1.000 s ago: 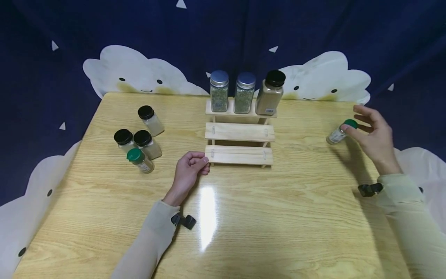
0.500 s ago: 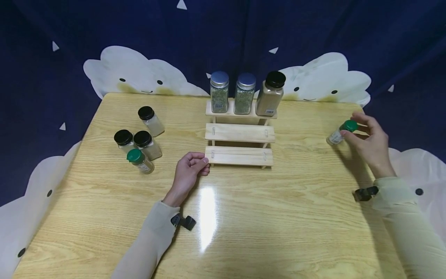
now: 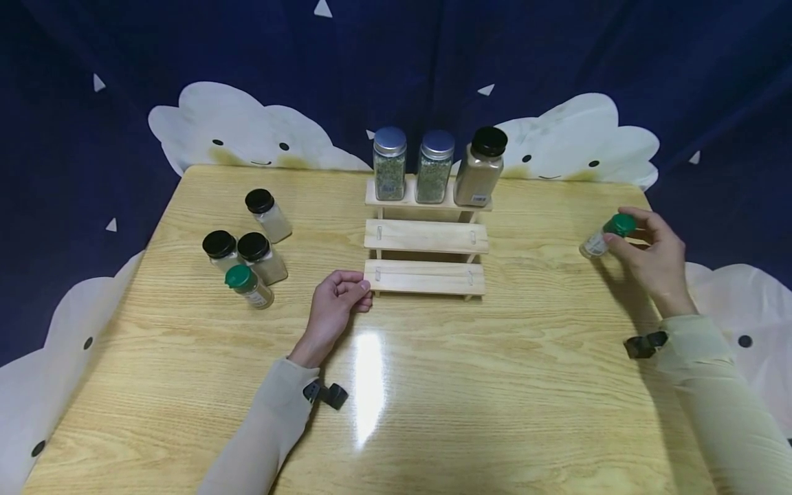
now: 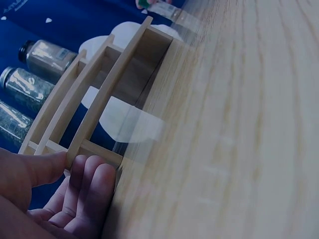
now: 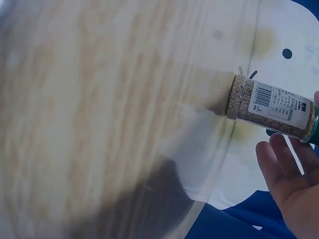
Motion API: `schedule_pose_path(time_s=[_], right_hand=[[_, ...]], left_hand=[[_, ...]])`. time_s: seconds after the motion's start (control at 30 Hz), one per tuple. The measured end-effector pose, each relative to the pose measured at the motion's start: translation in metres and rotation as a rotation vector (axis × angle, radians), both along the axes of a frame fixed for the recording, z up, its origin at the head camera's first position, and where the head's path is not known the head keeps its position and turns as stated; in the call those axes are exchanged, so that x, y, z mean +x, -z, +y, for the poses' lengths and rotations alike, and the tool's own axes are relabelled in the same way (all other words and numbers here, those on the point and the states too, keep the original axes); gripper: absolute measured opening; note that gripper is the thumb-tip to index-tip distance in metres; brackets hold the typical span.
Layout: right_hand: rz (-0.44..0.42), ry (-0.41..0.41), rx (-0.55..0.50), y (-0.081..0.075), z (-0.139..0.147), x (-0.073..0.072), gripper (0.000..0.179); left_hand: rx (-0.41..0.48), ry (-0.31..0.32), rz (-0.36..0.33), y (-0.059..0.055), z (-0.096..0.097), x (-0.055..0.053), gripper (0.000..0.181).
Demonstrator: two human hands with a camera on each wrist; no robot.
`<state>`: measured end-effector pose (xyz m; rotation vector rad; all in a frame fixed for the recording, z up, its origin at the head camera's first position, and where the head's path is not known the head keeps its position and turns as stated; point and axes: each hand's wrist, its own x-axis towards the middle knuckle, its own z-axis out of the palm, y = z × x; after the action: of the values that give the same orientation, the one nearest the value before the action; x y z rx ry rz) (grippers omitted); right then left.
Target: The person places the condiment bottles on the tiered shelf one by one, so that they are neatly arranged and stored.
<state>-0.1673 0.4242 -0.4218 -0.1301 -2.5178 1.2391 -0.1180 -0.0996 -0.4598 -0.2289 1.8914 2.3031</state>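
Note:
My left hand (image 3: 337, 299) pinches the left end of the lowest step of a three-tier wooden spice rack (image 3: 423, 276). In the left wrist view the thumb lies on top of the board (image 4: 107, 94), with the fingers curled underneath. At the right side of the table, my right hand (image 3: 652, 258) holds a small spice jar (image 3: 595, 243) by its green cap, thumb at the near side. Through its clear wall, the right wrist view shows tan grains and a white barcode label (image 5: 280, 104). The jar's base is at the tabletop.
On the top tier stand two silver-lidded jars of green herbs (image 3: 389, 172) (image 3: 433, 175) and a black-lidded jar of tan powder (image 3: 478, 179). Several black-lidded jars (image 3: 273, 221) and a green-capped jar (image 3: 256, 294) stand on the table's left. A dark curtain (image 3: 396, 62) hangs behind.
My right hand has come down and left, its fingers closing in around the green cap. The jar has barely moved. My left hand stays on the rack.

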Motion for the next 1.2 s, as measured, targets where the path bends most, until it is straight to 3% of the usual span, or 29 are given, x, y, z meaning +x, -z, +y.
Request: schedule_pose_path(time_s=[0.37, 0.63, 0.9, 1.2], right_hand=[[0.028, 0.030, -0.035, -0.002, -0.001, 0.002, 0.054], [0.081, 0.010, -0.039, -0.015, -0.015, 0.004, 0.053], [0.135, -0.069, -0.071, -0.035, -0.041, 0.007, 0.052], [0.187, -0.217, -0.114, -0.057, -0.075, 0.012, 0.053]], left_hand=[[0.003, 0.002, -0.003, 0.000, 0.000, 0.001, 0.016], [0.003, 0.001, -0.003, 0.001, 0.000, 0.000, 0.016], [0.001, 0.007, -0.004, 0.002, -0.001, 0.000, 0.016], [0.006, 0.004, 0.002, 0.001, -0.001, 0.000, 0.016]])
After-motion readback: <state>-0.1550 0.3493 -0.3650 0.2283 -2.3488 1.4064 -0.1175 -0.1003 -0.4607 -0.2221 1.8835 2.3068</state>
